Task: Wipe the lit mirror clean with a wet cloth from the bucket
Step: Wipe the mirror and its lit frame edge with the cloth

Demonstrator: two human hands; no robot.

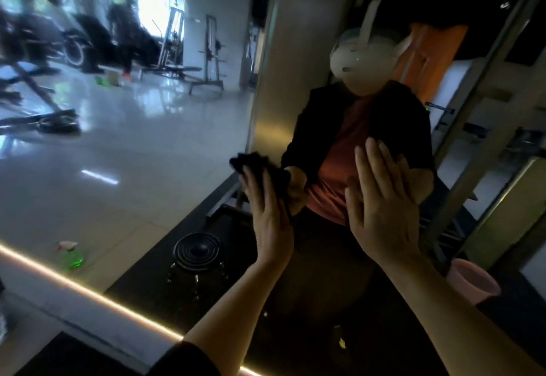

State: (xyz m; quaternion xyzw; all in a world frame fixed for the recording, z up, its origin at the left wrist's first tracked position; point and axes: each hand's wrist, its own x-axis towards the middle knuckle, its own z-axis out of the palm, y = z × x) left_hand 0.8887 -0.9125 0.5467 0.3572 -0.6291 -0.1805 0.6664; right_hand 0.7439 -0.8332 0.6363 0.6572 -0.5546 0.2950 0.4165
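A large mirror [133,154] with a glowing yellow strip [88,290] along its lower edge fills the view. My left hand [270,222] presses a dark crumpled cloth [260,169] flat against the glass, fingers straight. My right hand [384,204] lies flat on the mirror beside it, fingers spread, holding nothing. A pink bucket [472,281] shows at the lower right, seen as a reflection.
The glass reflects a person wearing a white headset, a black stool [196,250], a green spray bottle [71,254] on a pale tiled floor, and gym machines at the back. A metal frame [478,127] stands at the right.
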